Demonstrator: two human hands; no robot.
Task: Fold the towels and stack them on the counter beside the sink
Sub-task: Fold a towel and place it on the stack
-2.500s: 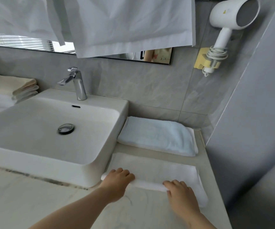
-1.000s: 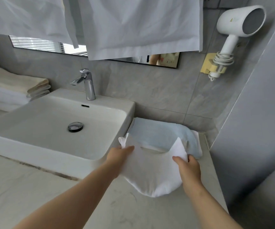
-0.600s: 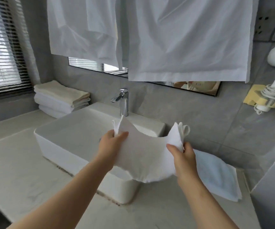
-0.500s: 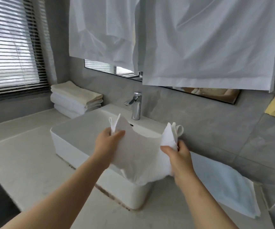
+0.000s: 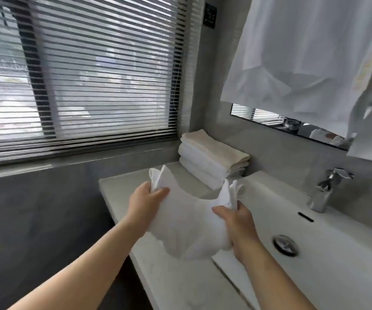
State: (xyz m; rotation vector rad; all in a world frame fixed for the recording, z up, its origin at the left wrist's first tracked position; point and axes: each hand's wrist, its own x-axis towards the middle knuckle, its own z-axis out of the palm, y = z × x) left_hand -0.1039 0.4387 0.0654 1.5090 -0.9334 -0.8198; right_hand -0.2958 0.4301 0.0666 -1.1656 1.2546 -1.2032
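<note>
A folded white towel (image 5: 189, 229) hangs in the air between my hands, sagging in the middle, above the counter (image 5: 180, 278) left of the sink (image 5: 328, 265). My left hand (image 5: 146, 200) pinches its left corners and my right hand (image 5: 236, 218) pinches its right corners. Behind it, in the corner by the wall, stands a stack of folded towels (image 5: 212, 159), cream on top and white below.
A chrome faucet (image 5: 328, 191) rises at the back of the sink, with the drain (image 5: 284, 245) in the basin. White cloths (image 5: 310, 54) hang above the mirror (image 5: 292, 124). A window with blinds (image 5: 80, 70) fills the left wall. The counter's front edge drops off at left.
I lifted the folded towel off the counter right of the sink and carried it leftward across the basin. My view swung left, bringing the stack and window into sight.
</note>
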